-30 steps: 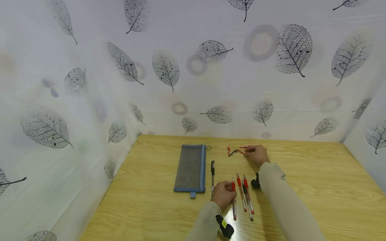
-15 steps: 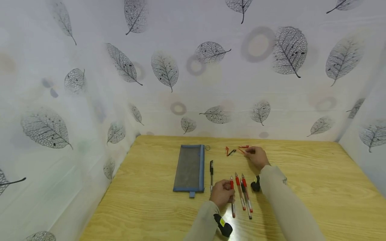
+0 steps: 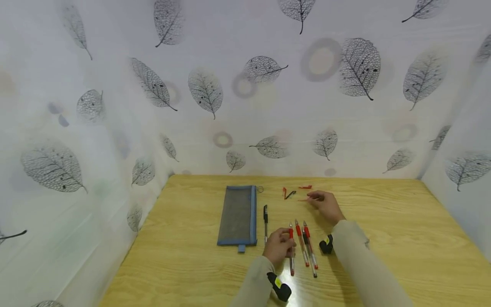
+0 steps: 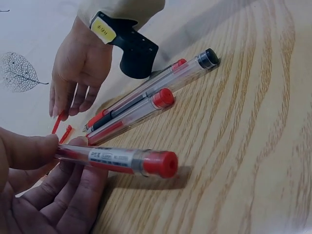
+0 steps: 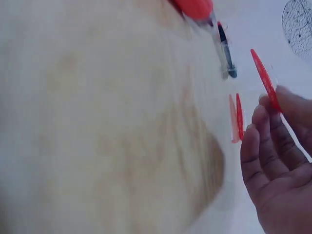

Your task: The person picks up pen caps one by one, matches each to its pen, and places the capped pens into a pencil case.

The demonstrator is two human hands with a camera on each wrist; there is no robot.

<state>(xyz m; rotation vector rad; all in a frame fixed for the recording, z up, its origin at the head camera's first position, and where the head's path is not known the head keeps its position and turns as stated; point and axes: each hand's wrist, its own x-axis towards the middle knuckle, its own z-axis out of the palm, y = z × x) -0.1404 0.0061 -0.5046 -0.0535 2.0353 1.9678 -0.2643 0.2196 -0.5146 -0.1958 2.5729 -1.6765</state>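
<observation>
Red pen (image 4: 114, 161) is pinched in the left hand (image 3: 277, 247), just beside three loose pens (image 4: 141, 111) to its right; farther forward, the right hand (image 3: 326, 205) pinches a red cap (image 5: 265, 80) near one end, so a weak hold could let it slip.

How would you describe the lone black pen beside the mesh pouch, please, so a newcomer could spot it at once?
On the wooden table, in the head view, find the grey mesh pouch with blue edging. Just to its right lies a slim black-topped pen, running roughly along the pouch's side. Unlike the pens grouped right of the left hand, it lies by itself next to the pouch.
</observation>
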